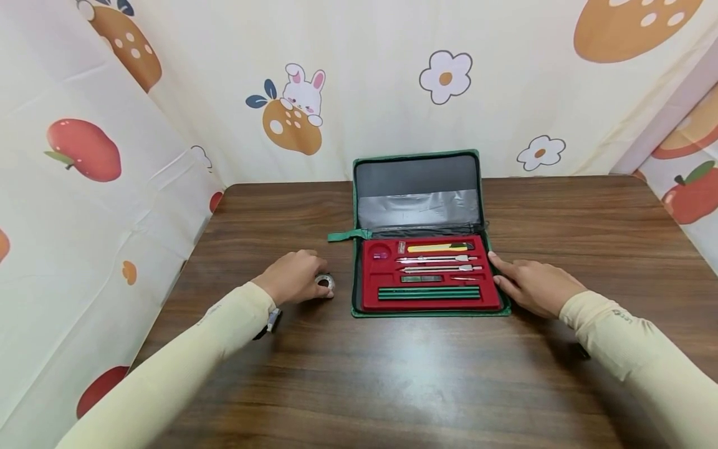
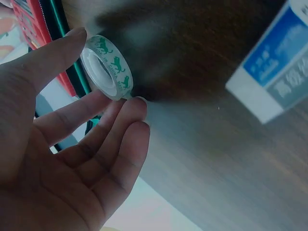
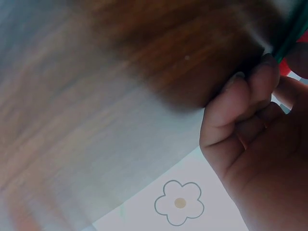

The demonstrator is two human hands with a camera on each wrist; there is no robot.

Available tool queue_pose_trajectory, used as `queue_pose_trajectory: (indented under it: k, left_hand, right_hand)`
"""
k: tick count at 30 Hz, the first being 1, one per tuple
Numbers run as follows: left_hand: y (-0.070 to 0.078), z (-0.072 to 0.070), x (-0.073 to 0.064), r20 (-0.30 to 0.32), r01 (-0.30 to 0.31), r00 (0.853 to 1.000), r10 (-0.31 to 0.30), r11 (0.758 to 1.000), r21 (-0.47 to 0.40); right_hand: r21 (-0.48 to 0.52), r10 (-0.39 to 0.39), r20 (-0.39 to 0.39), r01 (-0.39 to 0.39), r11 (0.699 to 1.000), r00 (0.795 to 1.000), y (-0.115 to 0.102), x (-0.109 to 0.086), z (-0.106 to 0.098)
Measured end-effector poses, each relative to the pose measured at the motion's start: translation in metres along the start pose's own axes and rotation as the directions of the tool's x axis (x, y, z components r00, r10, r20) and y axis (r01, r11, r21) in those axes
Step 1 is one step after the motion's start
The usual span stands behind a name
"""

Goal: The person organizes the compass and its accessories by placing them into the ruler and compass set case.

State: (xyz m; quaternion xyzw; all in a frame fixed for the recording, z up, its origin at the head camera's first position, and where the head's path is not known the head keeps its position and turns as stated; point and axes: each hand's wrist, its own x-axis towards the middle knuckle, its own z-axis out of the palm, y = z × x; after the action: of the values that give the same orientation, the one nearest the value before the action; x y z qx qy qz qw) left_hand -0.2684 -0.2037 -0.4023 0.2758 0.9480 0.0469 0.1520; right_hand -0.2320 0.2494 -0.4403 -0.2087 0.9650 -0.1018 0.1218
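Note:
My left hand pinches a small roll of clear tape to the left of the case. In the left wrist view the tape roll shows green animal prints, with the thumb on one side and fingertips on the other. The drawing-set case lies unzipped, its green-edged lid raised against the curtain. Its red tray holds a yellow utility knife, two metal compasses, green pencils and smaller pieces. My right hand holds the case's right edge, fingers bent in the right wrist view.
A white-and-blue block with printed lettering lies on the wooden table by my left hand. A green strap sticks out left of the case. Printed curtains hang along the table's back and sides.

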Motion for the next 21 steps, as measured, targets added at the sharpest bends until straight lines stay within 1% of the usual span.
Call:
queue_pose_trajectory:
  k: [6, 11, 16, 21]
  left_hand:
    - [0.001, -0.002, 0.001, 0.022, 0.008, 1.000, -0.008, 1.000, 0.023]
    - [-0.001, 0.000, 0.002, 0.009, 0.002, 1.000, -0.003, 0.999, 0.049]
    - [0.002, -0.005, 0.008, -0.018, -0.011, 1.000, 0.012, 0.999, 0.033]
    - [0.008, -0.012, 0.020, -0.076, -0.054, 0.996, 0.055, 0.998, 0.017]
  right_hand:
    - [0.002, 0.004, 0.000, -0.004, 1.000, 1.000, 0.000, 0.000, 0.000]
    - [0.000, -0.002, -0.007, 0.002, 1.000, 1.000, 0.001, 0.002, -0.001]
    - [0.004, -0.008, -0.007, 0.008, 1.000, 1.000, 0.001, 0.002, 0.000]
    - [0.005, 0.002, -0.010, -0.002, 1.000, 1.000, 0.001, 0.000, 0.000]
